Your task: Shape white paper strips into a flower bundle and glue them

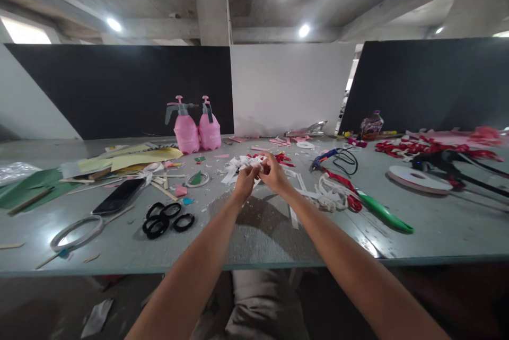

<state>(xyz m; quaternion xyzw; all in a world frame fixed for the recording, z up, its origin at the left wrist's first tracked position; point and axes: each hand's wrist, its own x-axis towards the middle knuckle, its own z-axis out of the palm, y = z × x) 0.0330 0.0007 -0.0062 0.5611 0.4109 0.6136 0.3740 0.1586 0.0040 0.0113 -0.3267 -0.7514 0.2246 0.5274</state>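
Observation:
Over the middle of the grey table, my left hand (246, 181) and my right hand (273, 173) meet with fingertips pinched together. Between them shows a bit of white ribbon (257, 182), partly hidden by the fingers. Just behind and to the left of my hands lies a heap of short white ribbon pieces (233, 169). Several red ribbon pieces (283, 158) lie beyond my right hand. Longer white strips (294, 215) rest on the table beside my right forearm.
Left are black rings (157, 225), a phone (119, 195), a clear ring (75, 233) and yellow sheets (139, 158). Pink spray bottles (186, 133) stand behind. Right are a blue glue gun (324, 157) with cord, a green-handled tool (384, 211) and a ribbon spool (417, 178).

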